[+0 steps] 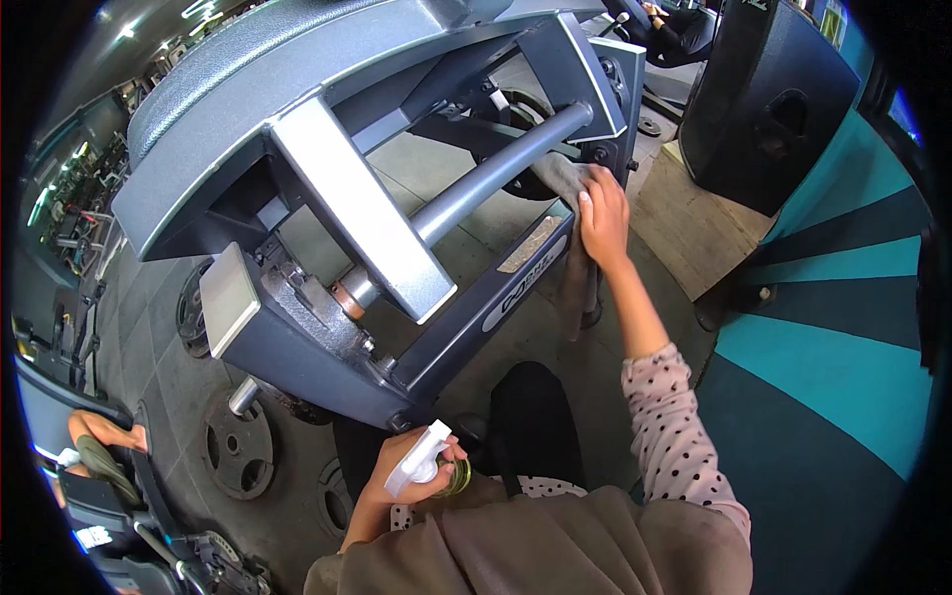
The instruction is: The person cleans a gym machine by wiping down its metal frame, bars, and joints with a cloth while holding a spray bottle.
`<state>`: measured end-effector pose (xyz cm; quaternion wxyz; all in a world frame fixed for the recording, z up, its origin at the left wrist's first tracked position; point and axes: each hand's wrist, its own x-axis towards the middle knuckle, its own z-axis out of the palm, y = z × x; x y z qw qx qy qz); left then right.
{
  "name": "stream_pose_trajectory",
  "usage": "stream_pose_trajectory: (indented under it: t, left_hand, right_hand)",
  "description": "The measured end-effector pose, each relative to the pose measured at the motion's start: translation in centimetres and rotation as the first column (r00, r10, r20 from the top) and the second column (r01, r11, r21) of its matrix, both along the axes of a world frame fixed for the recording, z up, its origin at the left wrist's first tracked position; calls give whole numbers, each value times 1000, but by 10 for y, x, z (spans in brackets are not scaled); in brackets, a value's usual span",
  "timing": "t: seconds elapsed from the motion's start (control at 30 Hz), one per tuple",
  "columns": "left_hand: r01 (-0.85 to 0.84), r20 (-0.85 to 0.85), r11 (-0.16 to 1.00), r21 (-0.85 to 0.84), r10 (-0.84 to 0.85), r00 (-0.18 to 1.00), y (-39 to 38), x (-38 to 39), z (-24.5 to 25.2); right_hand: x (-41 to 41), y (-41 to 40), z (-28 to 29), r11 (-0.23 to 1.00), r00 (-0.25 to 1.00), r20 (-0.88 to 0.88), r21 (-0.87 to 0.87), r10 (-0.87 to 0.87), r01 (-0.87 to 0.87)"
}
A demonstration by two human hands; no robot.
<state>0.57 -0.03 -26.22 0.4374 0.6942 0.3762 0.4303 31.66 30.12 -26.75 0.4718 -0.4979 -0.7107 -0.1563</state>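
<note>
A gym machine's dark metal frame with a padded top fills the view before me. My right hand presses a grey cloth against the far right end of the frame's lower beam, below the round crossbar; part of the cloth hangs down beside the beam. Low in the middle, my left hand is closed round a spray bottle with a white trigger head and a yellow-green body. It is held near the frame's bottom corner. The palm side of both hands is hidden.
Weight plates lie on the tiled floor at the left. Another person's arm shows at the lower left, and a seated person at the top right. A black loudspeaker stands on a wooden box beside the striped wall.
</note>
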Motion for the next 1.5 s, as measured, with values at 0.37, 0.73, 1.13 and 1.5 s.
stream_pose_trajectory:
  t: [0.37, 0.73, 1.13, 1.5]
  left_hand:
    - [2, -81, 999, 50, 2, 997, 0, -3, 5]
    - [24, -16, 992, 125, -22, 1000, 3, -1, 6]
    - [35, -89, 988, 153, -21, 996, -2, -9, 15]
    - [16, -107, 998, 60, -9, 994, -8, -25, -1]
  right_hand:
    - [-122, -163, 21, 640, 665, -170, -180, 728, -747]
    - [-10, -7, 45, 851, 824, 221, -203, 523, -485]
    - [-179, -171, 23, 691, 674, 155, -187, 723, -698]
    - [-147, -198, 28, 656, 643, 149, -284, 751, -700]
